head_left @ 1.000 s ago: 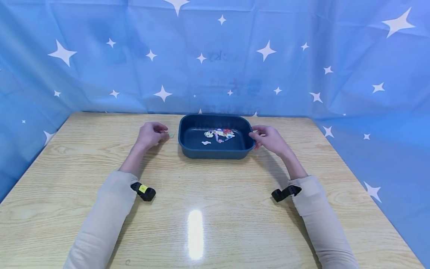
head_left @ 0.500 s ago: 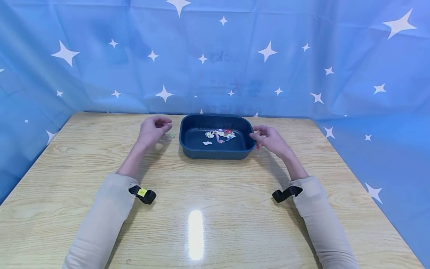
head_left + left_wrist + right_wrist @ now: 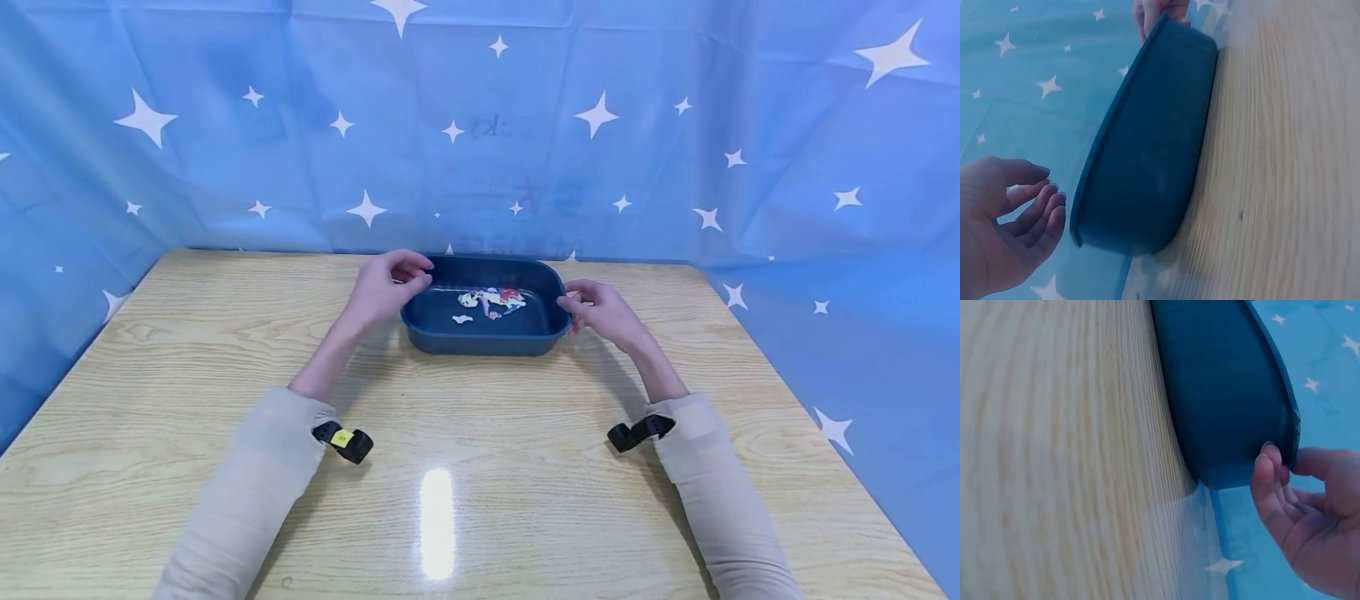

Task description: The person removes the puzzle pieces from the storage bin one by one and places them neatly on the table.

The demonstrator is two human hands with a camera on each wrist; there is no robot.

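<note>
A dark blue rectangular basin (image 3: 483, 343) stands on the table near its far edge. Flat, colourful cut-out pieces (image 3: 491, 300) lie bunched inside it, and a small pale piece (image 3: 462, 319) lies apart toward the front. My right hand (image 3: 600, 312) grips the basin's right end, thumb over the rim and fingers against the outer wall, as the right wrist view shows. At the left end my left hand (image 3: 386, 287) hovers beside the rim, fingers loosely bent. In the left wrist view its fingertips (image 3: 1054, 194) are just short of the rim, with nothing visible between them.
The wooden table (image 3: 480, 433) spreads out in front of the basin. Behind it hangs a blue curtain (image 3: 285, 167) printed with white stars, close to the table's back edge. Both forearms wear pale sleeves and black wrist cameras (image 3: 352, 443).
My left hand has lifted off a small green piece on the table, then moved right to the basin's left rim, now covering that spot. My right hand has stayed on the basin.
</note>
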